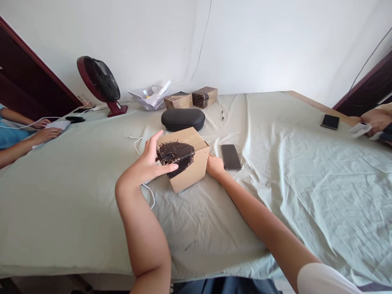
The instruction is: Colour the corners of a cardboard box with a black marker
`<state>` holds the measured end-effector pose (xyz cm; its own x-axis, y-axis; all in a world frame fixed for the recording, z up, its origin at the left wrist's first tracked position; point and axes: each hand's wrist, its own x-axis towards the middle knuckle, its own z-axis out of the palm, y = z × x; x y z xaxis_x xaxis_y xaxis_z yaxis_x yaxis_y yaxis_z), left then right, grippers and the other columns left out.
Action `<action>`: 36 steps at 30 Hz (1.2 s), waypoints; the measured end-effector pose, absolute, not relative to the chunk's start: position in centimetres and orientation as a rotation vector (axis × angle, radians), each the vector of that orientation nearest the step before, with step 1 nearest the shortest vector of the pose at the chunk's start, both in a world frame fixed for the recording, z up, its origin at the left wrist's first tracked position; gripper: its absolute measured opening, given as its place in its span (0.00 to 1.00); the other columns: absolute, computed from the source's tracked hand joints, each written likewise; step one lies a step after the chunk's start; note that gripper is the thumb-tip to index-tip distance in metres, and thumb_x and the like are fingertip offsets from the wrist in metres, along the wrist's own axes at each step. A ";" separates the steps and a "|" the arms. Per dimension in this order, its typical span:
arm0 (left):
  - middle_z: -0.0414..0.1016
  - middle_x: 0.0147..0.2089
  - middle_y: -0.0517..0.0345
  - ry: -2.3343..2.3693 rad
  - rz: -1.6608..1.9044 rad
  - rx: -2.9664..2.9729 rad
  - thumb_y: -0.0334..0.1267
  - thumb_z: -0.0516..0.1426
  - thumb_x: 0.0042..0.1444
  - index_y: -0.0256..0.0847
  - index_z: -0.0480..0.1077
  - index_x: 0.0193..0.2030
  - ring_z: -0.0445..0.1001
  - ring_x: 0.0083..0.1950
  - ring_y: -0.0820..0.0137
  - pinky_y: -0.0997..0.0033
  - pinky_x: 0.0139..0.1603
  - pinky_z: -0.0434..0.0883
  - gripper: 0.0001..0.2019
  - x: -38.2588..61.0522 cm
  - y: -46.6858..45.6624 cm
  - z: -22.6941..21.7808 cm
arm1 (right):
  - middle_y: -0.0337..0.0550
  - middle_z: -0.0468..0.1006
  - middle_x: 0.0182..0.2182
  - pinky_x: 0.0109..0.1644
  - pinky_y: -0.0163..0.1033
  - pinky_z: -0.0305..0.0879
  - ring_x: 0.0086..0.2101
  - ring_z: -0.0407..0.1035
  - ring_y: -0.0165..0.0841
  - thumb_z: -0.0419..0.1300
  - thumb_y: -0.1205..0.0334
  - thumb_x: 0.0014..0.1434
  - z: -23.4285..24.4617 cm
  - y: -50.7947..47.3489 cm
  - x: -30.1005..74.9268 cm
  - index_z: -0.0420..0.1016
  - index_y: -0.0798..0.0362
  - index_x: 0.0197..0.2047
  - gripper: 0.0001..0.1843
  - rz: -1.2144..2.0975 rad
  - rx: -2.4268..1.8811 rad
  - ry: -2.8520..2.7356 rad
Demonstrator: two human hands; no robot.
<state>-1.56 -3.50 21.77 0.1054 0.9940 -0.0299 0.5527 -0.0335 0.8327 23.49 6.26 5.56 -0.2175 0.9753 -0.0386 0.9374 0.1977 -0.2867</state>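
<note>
A tan cardboard box [191,163] with a black scribbled drawing on its top and front sits tilted on the cloth in front of me. My left hand [149,160] holds its left end, with the thumb across the front and the fingers up along the far left side. At the right end, my right hand [215,165] presses against the box low down; its fingertips are partly hidden behind it. A dark smartphone [231,157] lies just right of my right hand. Behind the box rests a black zip case [183,119]. A white cable [150,192] runs under my left wrist.
Two patterned cardboard boxes [206,97] and a clear plastic basket [149,99] stand near the wall, beside a red fan [102,83]. A pen [223,116] and another phone [330,121] lie to the right. Other people's hands [49,130] are at both table ends.
</note>
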 end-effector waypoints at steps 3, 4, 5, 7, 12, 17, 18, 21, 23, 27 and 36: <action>0.43 0.83 0.43 1.546 0.765 1.701 0.52 0.74 0.52 0.59 0.37 0.84 0.57 0.80 0.40 0.28 0.80 0.53 0.63 -1.6 -3.5 21.7 | 0.55 0.80 0.61 0.47 0.44 0.70 0.52 0.80 0.48 0.43 0.57 0.81 5.6 6.3 23.5 0.72 0.54 0.63 0.21 0.370 -1.857 -2.320; 0.43 0.83 0.43 1.542 0.764 1.702 0.52 0.74 0.52 0.60 0.37 0.84 0.57 0.80 0.39 0.27 0.80 0.53 0.63 -1.6 -3.4 21.7 | 0.55 0.79 0.61 0.48 0.44 0.70 0.53 0.79 0.48 0.43 0.57 0.81 5.6 6.2 23.5 0.72 0.54 0.63 0.22 0.369 -1.855 -2.323; 0.44 0.83 0.43 1.537 0.766 1.703 0.51 0.74 0.52 0.60 0.37 0.84 0.57 0.80 0.39 0.27 0.80 0.53 0.63 -1.7 -3.4 21.6 | 0.55 0.79 0.61 0.48 0.45 0.70 0.53 0.79 0.48 0.42 0.57 0.81 5.7 6.2 23.5 0.72 0.55 0.63 0.22 0.369 -1.854 -2.326; 0.45 0.83 0.42 1.527 0.773 1.704 0.51 0.74 0.52 0.60 0.37 0.84 0.58 0.80 0.38 0.25 0.80 0.53 0.63 -1.7 -3.4 21.6 | 0.56 0.79 0.61 0.49 0.45 0.70 0.53 0.79 0.48 0.42 0.57 0.81 5.7 6.2 23.6 0.73 0.55 0.63 0.22 0.373 -1.852 -2.332; 0.45 0.83 0.41 1.521 0.782 1.687 0.51 0.74 0.52 0.60 0.37 0.84 0.59 0.79 0.37 0.25 0.79 0.55 0.63 -1.9 -3.5 21.6 | 0.58 0.74 0.65 0.50 0.46 0.72 0.54 0.79 0.48 0.42 0.58 0.81 5.6 6.3 23.3 0.71 0.54 0.66 0.23 0.387 -1.860 -2.349; 0.43 0.84 0.47 1.580 0.700 1.702 0.50 0.72 0.55 0.63 0.34 0.84 0.59 0.80 0.42 0.31 0.81 0.57 0.61 -1.8 -3.6 22.0 | 0.61 0.73 0.65 0.51 0.44 0.72 0.56 0.77 0.48 0.44 0.61 0.80 5.7 6.8 23.0 0.68 0.56 0.69 0.22 0.423 -1.915 -2.334; 0.43 0.85 0.48 1.584 0.695 1.701 0.50 0.72 0.56 0.63 0.34 0.84 0.59 0.80 0.43 0.33 0.81 0.57 0.61 -1.8 -3.7 22.1 | 0.60 0.75 0.62 0.51 0.43 0.72 0.55 0.78 0.47 0.44 0.60 0.81 5.8 6.8 23.1 0.68 0.56 0.68 0.21 0.435 -1.925 -2.326; 0.40 0.85 0.49 1.571 0.699 1.699 0.50 0.72 0.55 0.61 0.33 0.84 0.57 0.81 0.44 0.35 0.81 0.58 0.61 -1.7 -3.8 22.3 | 0.58 0.81 0.56 0.51 0.43 0.71 0.52 0.79 0.47 0.43 0.58 0.81 6.2 6.6 23.4 0.68 0.56 0.67 0.21 0.464 -1.954 -2.293; 0.37 0.86 0.50 1.561 0.696 1.695 0.50 0.71 0.56 0.61 0.33 0.84 0.56 0.82 0.44 0.36 0.82 0.58 0.61 -1.7 -4.0 22.4 | 0.57 0.83 0.54 0.50 0.44 0.71 0.52 0.80 0.48 0.43 0.57 0.82 6.6 6.5 23.7 0.70 0.54 0.67 0.22 0.481 -1.973 -2.274; 0.39 0.86 0.49 1.571 0.691 1.683 0.50 0.72 0.55 0.61 0.33 0.84 0.57 0.81 0.44 0.35 0.81 0.58 0.62 -1.9 -4.0 22.4 | 0.57 0.83 0.55 0.50 0.44 0.71 0.54 0.79 0.51 0.46 0.55 0.81 7.4 6.3 24.6 0.73 0.49 0.68 0.22 0.525 -1.991 -2.263; 0.46 0.84 0.43 1.604 0.675 1.707 0.50 0.72 0.55 0.60 0.33 0.84 0.61 0.79 0.42 0.31 0.79 0.58 0.62 -2.3 -3.9 22.3 | 0.62 0.80 0.59 0.58 0.45 0.70 0.59 0.76 0.51 0.47 0.61 0.80 8.7 6.9 25.3 0.77 0.58 0.63 0.21 0.641 -1.947 -2.274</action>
<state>-2.28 -3.88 22.30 0.1020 0.9912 -0.0846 0.6327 0.0009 0.7744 25.34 6.88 8.70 -0.1893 0.9598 -0.2070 0.9266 0.1048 -0.3612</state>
